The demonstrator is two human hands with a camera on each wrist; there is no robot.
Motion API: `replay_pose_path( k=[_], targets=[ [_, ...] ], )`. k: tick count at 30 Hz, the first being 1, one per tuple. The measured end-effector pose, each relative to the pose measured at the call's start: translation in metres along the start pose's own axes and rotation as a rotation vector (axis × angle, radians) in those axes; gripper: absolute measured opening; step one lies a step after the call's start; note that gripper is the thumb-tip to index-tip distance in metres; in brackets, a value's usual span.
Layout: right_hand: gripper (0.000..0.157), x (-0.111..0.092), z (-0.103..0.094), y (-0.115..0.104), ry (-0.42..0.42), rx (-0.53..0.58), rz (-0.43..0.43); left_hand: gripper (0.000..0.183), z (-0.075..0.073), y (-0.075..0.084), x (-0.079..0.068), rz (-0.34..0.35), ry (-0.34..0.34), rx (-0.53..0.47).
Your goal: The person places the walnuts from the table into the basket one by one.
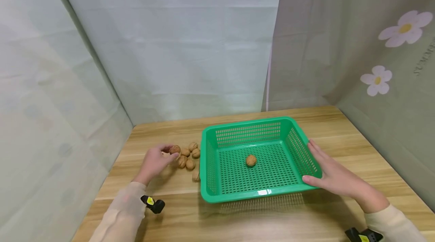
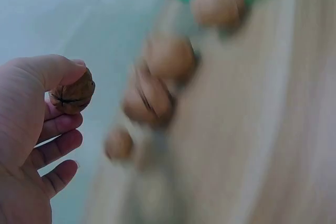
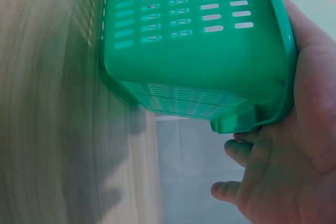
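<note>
Brown walnut in left grip

Tabletop: wood grain | Rear sheet: pale, creased | Right sheet: pale flower prints, yellow centres, lettering

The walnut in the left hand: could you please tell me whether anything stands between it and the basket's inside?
Yes: loose walnuts lie on the table between the held walnut and the basket, whose left wall also stands between.
</note>
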State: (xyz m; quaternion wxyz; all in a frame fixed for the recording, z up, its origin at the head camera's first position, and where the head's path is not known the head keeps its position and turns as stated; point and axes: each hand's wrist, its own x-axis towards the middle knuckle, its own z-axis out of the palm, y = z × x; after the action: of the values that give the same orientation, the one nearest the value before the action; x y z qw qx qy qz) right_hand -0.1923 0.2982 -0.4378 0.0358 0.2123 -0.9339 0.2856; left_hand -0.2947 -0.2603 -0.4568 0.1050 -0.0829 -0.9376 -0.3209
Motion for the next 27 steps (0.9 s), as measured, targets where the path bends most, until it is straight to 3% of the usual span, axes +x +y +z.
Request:
replay_pose_path(
  k=[6, 9, 16, 21, 27],
  targets=[
    [0.104, 0.001, -0.001, 0.002, 0.002, -0.022, -0.012, 0.041, -0.007, 0.067, 0.01, 0.179, -0.011, -0.025],
    [0.105, 0.001, 0.0, 0.004, 0.005, -0.035, -0.021, 0.037, -0.006, 0.103, 0.014, 0.243, -0.054, -0.047],
    [0.105, 0.001, 0.001, 0.005, 0.016, -0.032, -0.031, 0.037, 0.013, 0.17, 0.037, 0.346, -0.179, -0.112],
    [0.104, 0.001, 0.003, 0.005, 0.009, -0.005, -0.026, 0.033, 0.039, 0.196, 0.059, 0.384, -0.248, -0.137],
    [0.103, 0.0, 0.003, 0.005, 0.008, 0.0, -0.028, 0.027, 0.08, 0.201, 0.079, 0.375, -0.359, -0.136]
  ],
)
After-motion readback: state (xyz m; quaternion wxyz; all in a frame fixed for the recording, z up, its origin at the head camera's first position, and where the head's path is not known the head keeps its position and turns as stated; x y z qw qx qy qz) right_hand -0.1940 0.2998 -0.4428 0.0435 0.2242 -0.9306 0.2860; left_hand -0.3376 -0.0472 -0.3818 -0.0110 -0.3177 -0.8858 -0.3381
